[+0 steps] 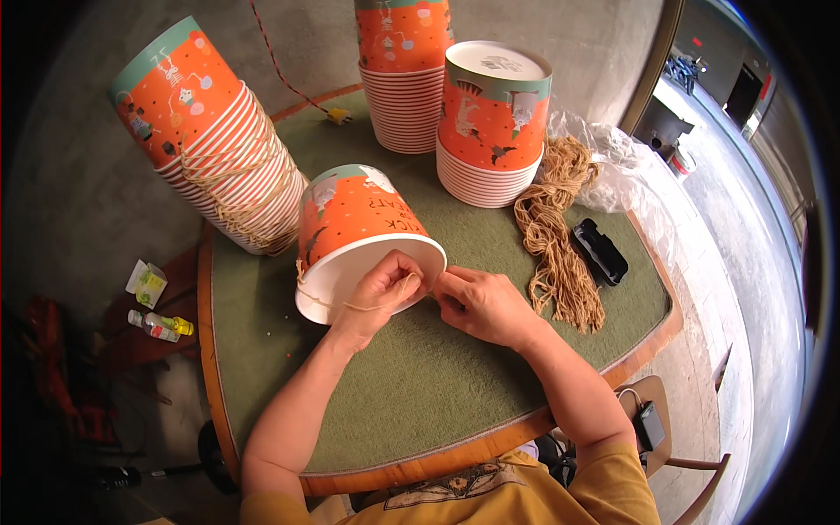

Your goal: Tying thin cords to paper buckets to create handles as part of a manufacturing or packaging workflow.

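An orange paper bucket (367, 210) with a green band and printed figures lies tilted on the table, its white mouth facing me. A thin tan cord (350, 306) is attached at the left of its rim and runs across the opening to my left hand (382, 289). That hand reaches into the mouth, its fingers pinched on the cord. My right hand (483, 302) is closed in a pinch against the right side of the rim, from the outside. What lies between its fingertips is hidden.
A leaning bucket stack (236, 157) wound with cord stands left; two upside-down stacks, one tall (404, 96) and one shorter (492, 131), stand behind. A cord bundle (564, 227), black open case (599, 252) and clear plastic bag (604, 157) lie right on the green-topped table (420, 394).
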A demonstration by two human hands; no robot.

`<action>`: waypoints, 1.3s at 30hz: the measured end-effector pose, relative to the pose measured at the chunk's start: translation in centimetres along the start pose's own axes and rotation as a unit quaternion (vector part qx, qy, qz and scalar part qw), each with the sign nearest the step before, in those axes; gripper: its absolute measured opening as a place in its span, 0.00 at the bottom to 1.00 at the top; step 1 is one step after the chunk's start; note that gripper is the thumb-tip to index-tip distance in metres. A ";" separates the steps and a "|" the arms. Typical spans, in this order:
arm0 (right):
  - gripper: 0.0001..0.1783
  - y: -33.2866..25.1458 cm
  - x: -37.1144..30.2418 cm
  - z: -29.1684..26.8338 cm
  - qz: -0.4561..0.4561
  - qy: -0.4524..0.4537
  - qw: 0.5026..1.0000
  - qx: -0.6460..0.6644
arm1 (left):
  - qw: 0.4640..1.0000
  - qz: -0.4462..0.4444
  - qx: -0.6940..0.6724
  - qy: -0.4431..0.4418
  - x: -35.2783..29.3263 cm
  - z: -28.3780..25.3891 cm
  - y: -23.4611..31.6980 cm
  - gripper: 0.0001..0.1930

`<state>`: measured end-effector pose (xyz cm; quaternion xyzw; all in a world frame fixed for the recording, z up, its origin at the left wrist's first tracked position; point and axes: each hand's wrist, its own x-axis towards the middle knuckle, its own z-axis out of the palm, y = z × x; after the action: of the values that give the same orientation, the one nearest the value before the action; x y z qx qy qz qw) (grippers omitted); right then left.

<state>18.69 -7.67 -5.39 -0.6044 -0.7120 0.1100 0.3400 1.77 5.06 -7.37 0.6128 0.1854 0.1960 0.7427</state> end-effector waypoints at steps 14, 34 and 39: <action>0.07 -0.1 -0.4 -0.1 0.005 -0.017 1.000 -0.010 | 0.872 0.246 0.423 0.028 -0.3 1.5 -0.2 0.05; 0.11 -2.6 -1.2 3.3 -0.073 0.049 0.986 -0.142 | 0.832 0.095 0.546 0.017 -1.7 0.9 1.3 0.05; 0.12 -2.4 -1.0 2.9 -0.016 0.033 0.993 -0.110 | 0.840 0.068 0.534 0.073 -1.5 1.7 0.7 0.03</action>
<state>15.04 -8.48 -6.51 -0.6302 -0.7177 0.0052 0.2962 1.31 2.92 -6.36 0.9095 0.2723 0.1608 0.2699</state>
